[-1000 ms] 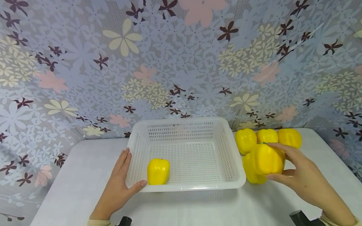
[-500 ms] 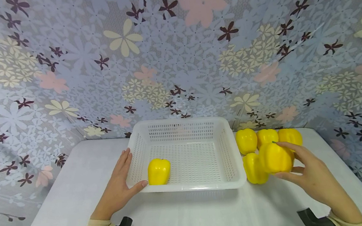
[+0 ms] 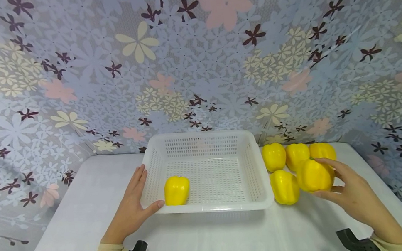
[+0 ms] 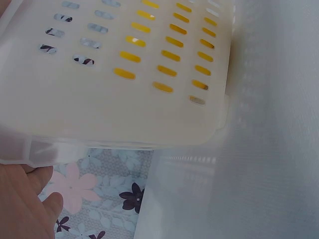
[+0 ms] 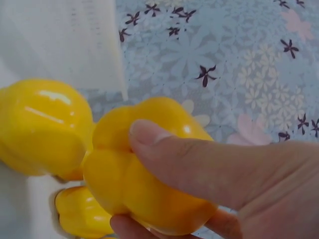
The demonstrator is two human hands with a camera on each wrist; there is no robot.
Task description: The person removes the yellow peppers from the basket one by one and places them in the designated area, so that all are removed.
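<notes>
My right hand (image 3: 348, 191) grips a yellow bell pepper (image 3: 314, 176), with the thumb on one side and fingers on the other. In the right wrist view the thumb lies across this bell pepper (image 5: 149, 174). Right beside it is another yellow bell pepper (image 3: 285, 187), and several more, such as the one at the back (image 3: 274, 156), stand behind. My left hand (image 3: 130, 207) touches the white plastic basket (image 3: 215, 208), fingers straight along its left side and thumb at the front rim. One yellow bell pepper (image 3: 176, 190) lies inside the basket, at its front left.
A white cloth covers the table (image 3: 207, 242). Behind it hangs a flowered cloth (image 3: 193, 59), close to the basket's back rim. The loose bell peppers are grouped to the right of the basket, near its right wall.
My right hand has moved right with the bell pepper, away from the basket, uncovering the front bell pepper beside it. My left hand and the basket stay where they were.
</notes>
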